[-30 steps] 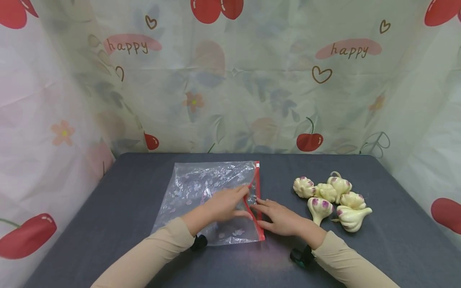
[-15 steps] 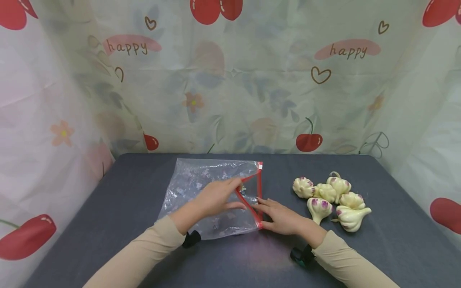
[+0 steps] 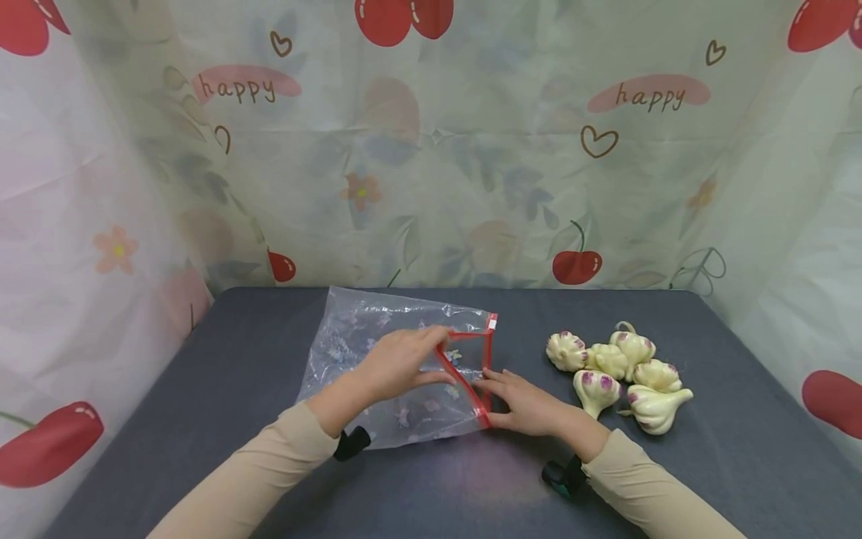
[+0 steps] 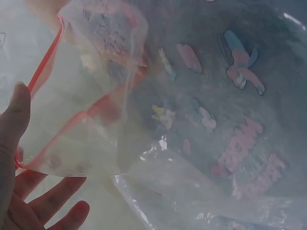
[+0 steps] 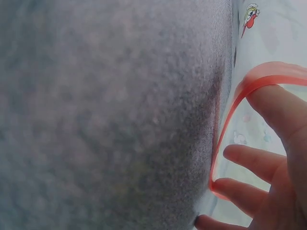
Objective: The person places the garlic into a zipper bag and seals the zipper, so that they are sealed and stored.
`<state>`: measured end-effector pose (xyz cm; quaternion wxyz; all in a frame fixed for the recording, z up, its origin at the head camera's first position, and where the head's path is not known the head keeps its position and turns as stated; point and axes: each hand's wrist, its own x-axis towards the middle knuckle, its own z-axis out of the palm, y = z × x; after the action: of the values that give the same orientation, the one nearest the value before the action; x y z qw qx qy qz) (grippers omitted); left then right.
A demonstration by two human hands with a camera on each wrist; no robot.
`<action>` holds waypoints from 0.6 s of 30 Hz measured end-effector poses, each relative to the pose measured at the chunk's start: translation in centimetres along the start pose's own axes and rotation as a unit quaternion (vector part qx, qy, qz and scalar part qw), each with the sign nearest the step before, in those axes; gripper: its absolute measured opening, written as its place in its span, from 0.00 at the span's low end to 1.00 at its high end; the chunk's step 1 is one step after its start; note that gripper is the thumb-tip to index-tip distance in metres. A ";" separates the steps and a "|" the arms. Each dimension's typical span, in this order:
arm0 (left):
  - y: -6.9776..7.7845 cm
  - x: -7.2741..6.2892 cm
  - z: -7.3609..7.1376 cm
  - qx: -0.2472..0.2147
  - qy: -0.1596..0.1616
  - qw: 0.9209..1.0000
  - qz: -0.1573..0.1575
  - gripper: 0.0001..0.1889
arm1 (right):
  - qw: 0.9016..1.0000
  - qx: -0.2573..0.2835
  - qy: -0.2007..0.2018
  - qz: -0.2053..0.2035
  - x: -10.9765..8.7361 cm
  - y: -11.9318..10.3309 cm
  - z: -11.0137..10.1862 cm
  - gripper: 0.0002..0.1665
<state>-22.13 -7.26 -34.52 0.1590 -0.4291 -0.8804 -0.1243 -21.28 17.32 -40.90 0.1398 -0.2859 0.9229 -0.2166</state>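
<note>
Zip bag [image 3: 377, 352], mid-counter [image 3: 202, 419]: red mouth strip pinched up by left hand [image 3: 404, 363], lower lip pressed flat by right hand [image 3: 521, 404]. Risk: thin film slipping, mouth collapsing. Garlic bulbs [image 3: 622, 370] near right edge.

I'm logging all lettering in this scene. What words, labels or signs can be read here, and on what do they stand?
"happy": pink patch, left side of the cherry-printed curtain backdrop.
"happy": pink patch, right side of it.
Pink lettering on the clear red-zippered plastic bag: too blurred to read.
</note>
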 end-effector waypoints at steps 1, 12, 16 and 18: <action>0.0 0.0 -0.1 0.002 0.000 1.000 -0.001 0.24 | 1.000 0.001 0.000 0.002 0.0 0.1 0.0 0.36; -0.9 -0.2 -0.4 0.011 0.017 1.000 -0.008 0.27 | 1.000 0.006 -0.007 0.013 0.1 0.1 -0.2 0.37; -1.0 -0.1 -0.3 0.003 0.026 1.000 0.001 0.24 | 1.000 0.008 -0.010 0.013 0.1 0.0 -0.4 0.37; -1.0 0.0 -0.2 -0.001 0.028 1.000 0.005 0.23 | 1.000 0.007 -0.010 0.006 0.1 0.0 -0.5 0.35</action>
<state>-22.87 -7.92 -34.37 0.1839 -0.4301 -0.8732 -0.1367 -21.55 17.44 -40.51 0.1523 -0.2812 0.9218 -0.2191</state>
